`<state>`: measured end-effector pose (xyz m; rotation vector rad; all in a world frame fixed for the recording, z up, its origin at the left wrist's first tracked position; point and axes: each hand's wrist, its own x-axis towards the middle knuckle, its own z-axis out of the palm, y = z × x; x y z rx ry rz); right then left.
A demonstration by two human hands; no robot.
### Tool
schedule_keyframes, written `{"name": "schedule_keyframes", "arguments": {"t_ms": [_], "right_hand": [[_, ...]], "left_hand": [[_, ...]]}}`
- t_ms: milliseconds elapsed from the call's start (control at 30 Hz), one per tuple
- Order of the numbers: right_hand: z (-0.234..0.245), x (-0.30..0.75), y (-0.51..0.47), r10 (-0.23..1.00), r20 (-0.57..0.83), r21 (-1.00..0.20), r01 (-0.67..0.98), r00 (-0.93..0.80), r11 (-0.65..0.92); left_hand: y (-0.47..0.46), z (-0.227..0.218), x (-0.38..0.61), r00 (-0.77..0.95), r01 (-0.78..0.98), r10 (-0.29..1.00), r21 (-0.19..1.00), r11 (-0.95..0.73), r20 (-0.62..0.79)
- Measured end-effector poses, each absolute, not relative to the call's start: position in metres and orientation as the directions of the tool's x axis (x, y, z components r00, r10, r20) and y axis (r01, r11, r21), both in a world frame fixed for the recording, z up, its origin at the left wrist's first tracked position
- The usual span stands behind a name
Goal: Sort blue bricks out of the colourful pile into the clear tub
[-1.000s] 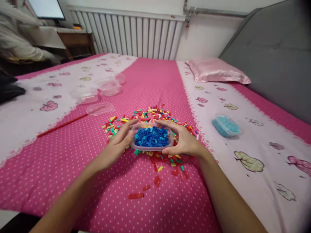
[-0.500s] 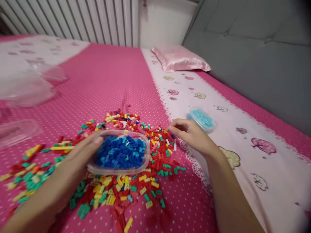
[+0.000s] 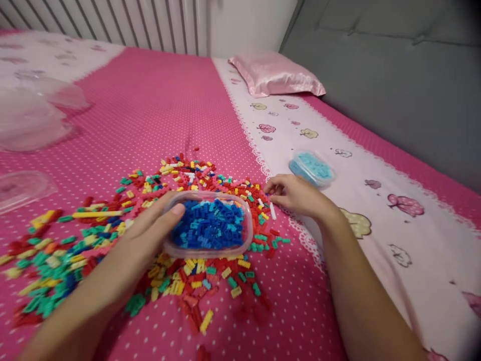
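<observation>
My left hand grips the left side of a clear plastic tub, its thumb over the rim. Dark blue toy bricks, with some lighter blue ones among them, fill the tub. It is held above a spread of small red, yellow, green and white bricks. At the right edge of that spread, my right hand has its fingers curled together close to the bricks. Whether anything is between those fingertips is too small to tell. A thin white stick-shaped piece lies just beneath them.
A second clear tub with light blue bricks stands beyond my right hand. Clear plastic bags and a transparent lid lie at the left. A pink pillow rests near the grey headboard; a radiator is behind the bed.
The tub in my left hand has moved to the right across the bricks. My right hand stays by the right edge of the spread, its fingers now more curled. The view has tilted slightly down.
</observation>
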<state>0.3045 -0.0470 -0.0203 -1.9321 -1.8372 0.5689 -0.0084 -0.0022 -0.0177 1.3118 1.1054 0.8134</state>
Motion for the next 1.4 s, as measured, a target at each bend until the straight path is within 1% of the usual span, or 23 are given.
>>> {"name": "schedule_keyframes", "arguments": {"t_ms": [67, 200, 300, 400, 433, 467, 533, 600, 667, 733, 867, 967, 1067, 1133, 1200, 1267, 1300, 1333, 1400], "right_hand": [[-0.019, 0.304, -0.047, 0.999, -0.010, -0.559, 0.829, 0.041, -0.040], [-0.017, 0.309, -0.046, 0.993, -0.011, -0.684, 0.724, 0.116, -0.092], [-0.014, 0.312, -0.047, 0.982, 0.039, -0.735, 0.672, 0.183, -0.096], [-0.001, 0.304, -0.051, 0.976, 0.105, -0.776, 0.630, 0.190, -0.039], [0.006, 0.298, -0.053, 0.977, 0.129, -0.795, 0.607, 0.172, -0.001], [0.013, 0.291, -0.056, 0.974, 0.173, -0.827, 0.559, 0.143, 0.065], [0.027, 0.273, -0.063, 0.957, 0.284, -0.850, 0.480, 0.067, 0.218], [0.037, 0.253, -0.066, 0.940, 0.331, -0.844, 0.418, -0.085, 0.335], [0.038, 0.235, -0.066, 0.940, 0.266, -0.858, 0.393, -0.213, 0.332], [0.034, 0.223, -0.063, 0.942, 0.243, -0.855, 0.407, -0.232, 0.321], [0.025, 0.215, -0.059, 0.947, 0.270, -0.835, 0.447, -0.173, 0.320], [0.024, 0.211, -0.058, 0.933, 0.333, -0.812, 0.462, -0.137, 0.357], [0.021, 0.208, -0.054, 0.913, 0.398, -0.766, 0.515, -0.091, 0.385], [0.014, 0.210, -0.049, 0.901, 0.432, -0.754, 0.534, -0.034, 0.382], [0.004, 0.217, -0.043, 0.884, 0.461, -0.778, 0.514, 0.077, 0.361], [-0.003, 0.227, -0.038, 0.865, 0.454, -0.808, 0.508, 0.214, 0.299], [-0.003, 0.232, -0.037, 0.870, 0.420, -0.814, 0.532, 0.260, 0.234], [-0.002, 0.237, -0.036, 0.877, 0.397, -0.811, 0.550, 0.270, 0.198], [0.008, 0.243, -0.032, 0.907, 0.348, -0.797, 0.585, 0.236, 0.153]], "left_hand": [[-0.004, -0.017, -0.007, 0.384, 0.150, 0.907, 0.981, 0.120, -0.170], [-0.002, -0.014, -0.006, 0.462, 0.124, 0.881, 0.991, 0.048, -0.100], [-0.002, -0.012, -0.005, 0.507, 0.107, 0.858, 0.994, 0.035, -0.085], [-0.003, -0.013, -0.004, 0.540, 0.099, 0.834, 0.993, 0.071, -0.113], [-0.004, -0.014, -0.003, 0.545, 0.097, 0.830, 0.992, 0.080, -0.120], [-0.004, -0.014, -0.003, 0.549, 0.091, 0.827, 0.992, 0.087, -0.122], [-0.005, -0.015, -0.001, 0.560, 0.071, 0.819, 0.992, 0.103, -0.125], [-0.006, -0.014, 0.000, 0.566, 0.047, 0.812, 0.989, 0.141, -0.142], [-0.006, -0.012, 0.000, 0.560, 0.029, 0.812, 0.983, 0.179, -0.164], [-0.006, -0.010, -0.001, 0.551, 0.028, 0.815, 0.980, 0.195, -0.178], [-0.007, -0.009, -0.001, 0.566, 0.031, 0.803, 0.979, 0.204, -0.185], [-0.008, -0.010, -0.001, 0.561, -0.008, 0.807, 0.973, 0.229, -0.185], [-0.009, -0.012, 0.000, 0.562, -0.047, 0.808, 0.969, 0.243, -0.176], [-0.009, -0.012, -0.001, 0.570, -0.057, 0.807, 0.972, 0.229, -0.157], [-0.007, -0.009, -0.004, 0.566, -0.063, 0.815, 0.979, 0.194, -0.125], [-0.001, -0.001, -0.012, 0.542, -0.081, 0.836, 0.985, 0.154, -0.086], [0.003, 0.005, -0.017, 0.518, -0.097, 0.853, 0.986, 0.137, -0.067], [0.008, 0.012, -0.022, 0.484, -0.117, 0.874, 0.986, 0.119, -0.048], [0.020, 0.027, -0.035, 0.406, -0.147, 0.913, 0.985, 0.093, -0.026]]}}
